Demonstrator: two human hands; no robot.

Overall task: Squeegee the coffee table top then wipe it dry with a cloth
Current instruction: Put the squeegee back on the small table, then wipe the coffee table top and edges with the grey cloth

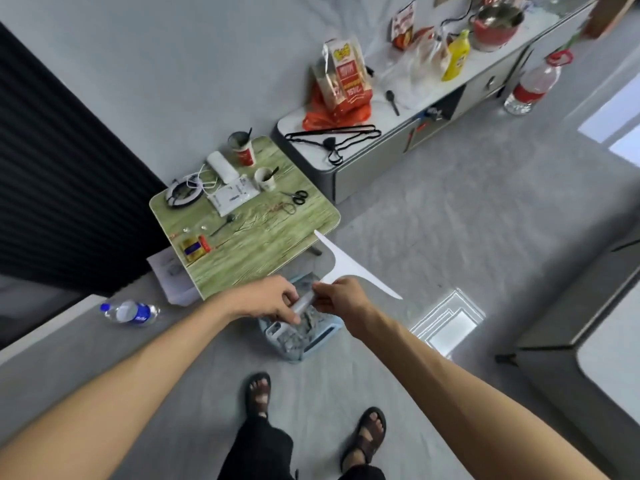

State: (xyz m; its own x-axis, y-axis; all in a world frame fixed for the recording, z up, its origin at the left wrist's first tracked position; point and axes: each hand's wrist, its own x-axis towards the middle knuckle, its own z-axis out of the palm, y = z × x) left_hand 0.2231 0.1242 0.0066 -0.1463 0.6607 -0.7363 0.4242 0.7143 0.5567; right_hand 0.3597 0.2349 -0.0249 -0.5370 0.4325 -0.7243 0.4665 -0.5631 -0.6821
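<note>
bench (263, 247): green wood-grain top, matt
squeegee (349, 268): smooth white plastic
cloth (301, 329): grey, rough, crumpled
basket (325, 336): pale blue plastic
floor (450, 216): grey, matt
bottle (130, 311): clear glossy plastic

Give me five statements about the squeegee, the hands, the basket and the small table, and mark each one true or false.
1. Both hands hold the squeegee. True: the left hand and right hand both grip its handle.
2. The squeegee blade rests on the green table. False: it is held in the air beyond the table's corner.
3. A blue basket with grey cloth sits on the floor below the hands. True.
4. The table is bare. False: cups, scissors, cables and other items lie on it.
5. The water bottle stands upright on the table. False: it lies on its side on the floor.
</note>
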